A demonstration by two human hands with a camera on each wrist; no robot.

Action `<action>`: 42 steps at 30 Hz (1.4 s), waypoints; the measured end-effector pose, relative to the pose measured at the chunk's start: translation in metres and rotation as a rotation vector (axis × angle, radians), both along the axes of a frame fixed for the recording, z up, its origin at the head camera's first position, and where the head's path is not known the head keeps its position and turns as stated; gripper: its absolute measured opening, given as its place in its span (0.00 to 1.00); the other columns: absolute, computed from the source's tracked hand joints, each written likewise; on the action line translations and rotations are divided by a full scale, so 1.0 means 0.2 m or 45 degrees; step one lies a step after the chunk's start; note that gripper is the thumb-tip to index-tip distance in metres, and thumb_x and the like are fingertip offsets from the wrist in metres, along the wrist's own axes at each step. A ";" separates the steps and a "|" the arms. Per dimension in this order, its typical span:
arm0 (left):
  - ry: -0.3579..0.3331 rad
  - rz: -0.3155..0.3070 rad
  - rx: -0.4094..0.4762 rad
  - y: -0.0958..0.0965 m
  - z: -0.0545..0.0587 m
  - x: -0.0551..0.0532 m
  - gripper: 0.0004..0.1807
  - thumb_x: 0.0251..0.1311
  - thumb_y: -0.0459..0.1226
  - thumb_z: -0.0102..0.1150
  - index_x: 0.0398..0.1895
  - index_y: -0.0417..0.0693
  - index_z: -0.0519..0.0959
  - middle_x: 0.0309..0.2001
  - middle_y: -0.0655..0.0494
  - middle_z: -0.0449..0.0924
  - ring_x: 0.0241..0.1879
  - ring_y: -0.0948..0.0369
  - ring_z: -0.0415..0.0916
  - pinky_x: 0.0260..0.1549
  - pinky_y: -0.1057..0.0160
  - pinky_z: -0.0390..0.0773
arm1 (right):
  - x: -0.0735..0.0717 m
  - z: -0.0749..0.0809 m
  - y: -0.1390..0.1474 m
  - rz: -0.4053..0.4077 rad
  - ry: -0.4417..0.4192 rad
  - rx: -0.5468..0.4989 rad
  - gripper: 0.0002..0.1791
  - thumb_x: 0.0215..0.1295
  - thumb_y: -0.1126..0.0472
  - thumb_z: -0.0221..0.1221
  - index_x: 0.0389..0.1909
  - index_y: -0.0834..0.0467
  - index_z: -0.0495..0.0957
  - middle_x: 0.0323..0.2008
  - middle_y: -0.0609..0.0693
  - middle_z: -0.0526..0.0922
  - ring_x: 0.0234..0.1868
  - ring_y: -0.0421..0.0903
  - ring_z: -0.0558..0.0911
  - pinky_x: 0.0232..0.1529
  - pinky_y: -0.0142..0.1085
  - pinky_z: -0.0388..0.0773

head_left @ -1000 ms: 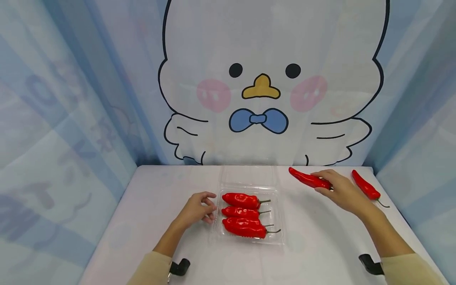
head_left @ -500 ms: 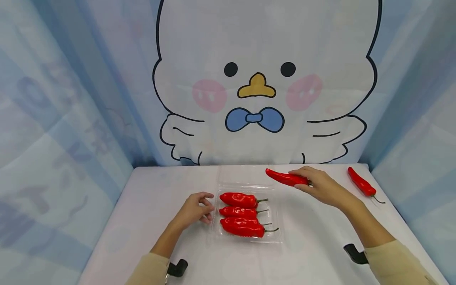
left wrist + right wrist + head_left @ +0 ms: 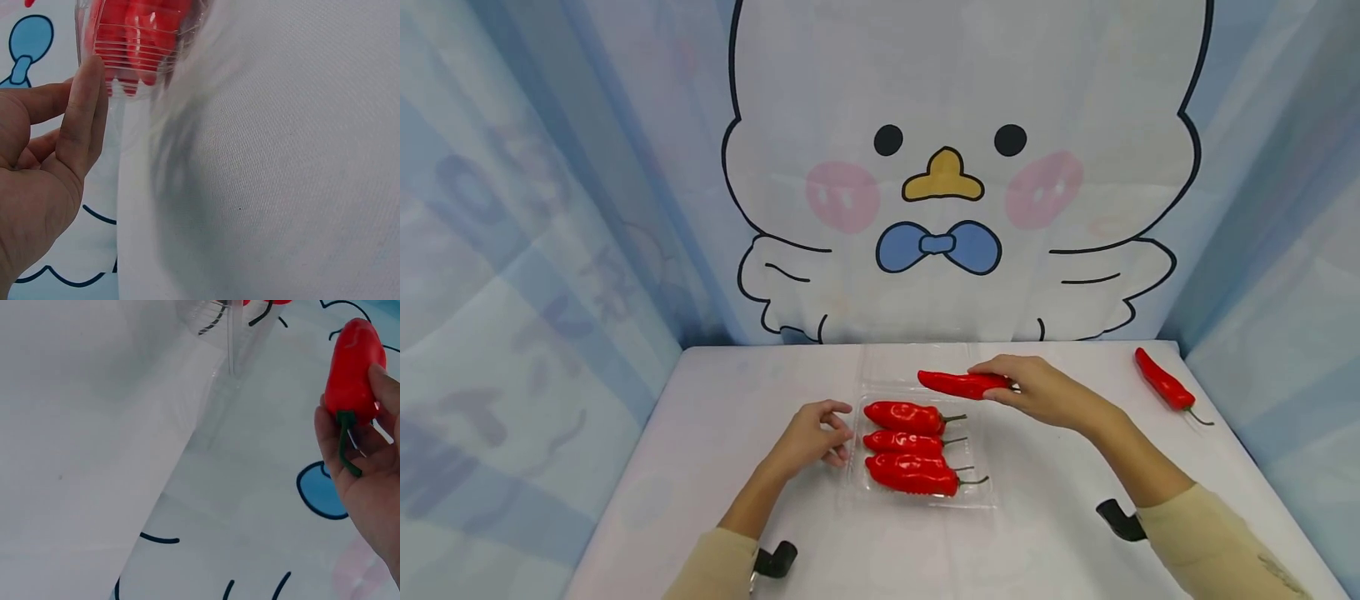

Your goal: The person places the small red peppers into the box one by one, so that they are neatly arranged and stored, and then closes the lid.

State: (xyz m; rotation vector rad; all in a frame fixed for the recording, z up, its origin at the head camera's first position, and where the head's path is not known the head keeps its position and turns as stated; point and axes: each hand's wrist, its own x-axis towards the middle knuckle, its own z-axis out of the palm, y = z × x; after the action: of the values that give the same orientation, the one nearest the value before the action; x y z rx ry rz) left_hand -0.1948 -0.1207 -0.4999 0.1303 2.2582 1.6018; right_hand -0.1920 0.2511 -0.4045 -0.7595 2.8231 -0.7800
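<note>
In the head view my right hand [image 3: 1048, 392] grips a red chili pepper [image 3: 958, 384] near its stem end, above the back edge of the clear plastic box [image 3: 981, 492]. The right wrist view shows that chili pepper [image 3: 355, 372] between thumb and fingers, its green stem toward the palm. Several red chili peppers [image 3: 906, 443] lie side by side in the box, stems to the right. At the box's left wall my left hand [image 3: 811, 435] has loosely bent fingers and holds nothing. Its fingertips look close against the wall in the left wrist view; contact is hard to tell.
Another red chili pepper [image 3: 1163, 381] lies at the back right of the white table [image 3: 700, 467]. The box's clear lid [image 3: 917, 363] lies folded back behind it. Patterned curtains [image 3: 550, 250] stand at the back and both sides.
My right hand has carried its chili pepper leftward, from the right of the box to over its back edge. My left hand has stayed by the box.
</note>
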 end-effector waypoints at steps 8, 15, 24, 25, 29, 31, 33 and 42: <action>0.006 0.013 -0.021 0.00 0.01 -0.01 0.23 0.66 0.28 0.65 0.64 0.37 0.75 0.38 0.45 0.81 0.24 0.59 0.84 0.25 0.59 0.89 | -0.01 0.00 -0.11 0.055 -0.030 0.012 0.20 0.70 0.56 0.66 0.61 0.53 0.82 0.51 0.50 0.86 0.47 0.44 0.81 0.43 0.32 0.86; 0.004 0.008 -0.026 -0.01 0.00 -0.01 0.23 0.66 0.28 0.64 0.64 0.37 0.75 0.38 0.46 0.81 0.23 0.59 0.84 0.26 0.59 0.89 | -0.01 -0.04 -0.18 0.164 -0.090 0.017 0.19 0.70 0.57 0.66 0.61 0.53 0.82 0.50 0.46 0.88 0.47 0.41 0.83 0.45 0.30 0.85; 0.004 0.005 -0.010 -0.01 0.00 -0.01 0.23 0.66 0.28 0.65 0.64 0.38 0.76 0.38 0.45 0.80 0.23 0.59 0.83 0.25 0.59 0.89 | -0.02 -0.10 -0.29 0.290 -0.137 0.014 0.17 0.69 0.59 0.67 0.57 0.54 0.84 0.48 0.45 0.84 0.45 0.38 0.82 0.47 0.28 0.86; 0.003 0.003 -0.007 -0.01 0.00 -0.01 0.23 0.66 0.28 0.64 0.64 0.38 0.76 0.38 0.45 0.80 0.23 0.59 0.83 0.25 0.59 0.89 | -0.02 -0.11 -0.30 0.295 -0.138 0.018 0.17 0.69 0.60 0.67 0.57 0.55 0.84 0.47 0.45 0.83 0.45 0.38 0.82 0.46 0.28 0.86; 0.007 -0.003 0.007 -0.01 0.01 -0.01 0.23 0.66 0.28 0.64 0.64 0.37 0.75 0.38 0.45 0.80 0.23 0.59 0.83 0.25 0.59 0.89 | -0.01 -0.13 -0.34 0.287 -0.146 0.018 0.17 0.68 0.60 0.68 0.56 0.56 0.84 0.46 0.46 0.84 0.45 0.39 0.82 0.47 0.29 0.87; 0.015 -0.007 0.012 -0.01 0.00 -0.01 0.23 0.66 0.27 0.64 0.64 0.36 0.75 0.38 0.45 0.80 0.23 0.59 0.83 0.25 0.59 0.89 | -0.01 -0.14 -0.35 0.277 -0.142 0.023 0.17 0.67 0.60 0.68 0.56 0.56 0.84 0.47 0.46 0.84 0.45 0.39 0.83 0.47 0.31 0.88; 0.024 -0.013 0.012 -0.01 0.00 -0.01 0.23 0.66 0.27 0.63 0.64 0.36 0.75 0.37 0.45 0.81 0.23 0.59 0.83 0.25 0.58 0.89 | 0.00 -0.14 -0.36 0.271 -0.137 0.033 0.17 0.67 0.60 0.68 0.55 0.56 0.84 0.47 0.46 0.85 0.46 0.40 0.83 0.48 0.34 0.88; 0.010 -0.022 0.013 -0.01 -0.02 -0.01 0.24 0.66 0.27 0.64 0.65 0.36 0.75 0.37 0.45 0.81 0.24 0.59 0.83 0.25 0.59 0.89 | 0.01 -0.18 -0.41 0.244 -0.136 0.032 0.15 0.67 0.60 0.68 0.54 0.57 0.85 0.46 0.46 0.86 0.46 0.42 0.82 0.49 0.41 0.89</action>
State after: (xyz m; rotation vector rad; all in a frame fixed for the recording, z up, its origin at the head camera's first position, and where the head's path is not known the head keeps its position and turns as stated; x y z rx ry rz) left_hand -0.1977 -0.1234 -0.5029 0.1580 2.2489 1.6070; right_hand -0.1900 0.1696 -0.4415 -0.9384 2.6131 -0.7303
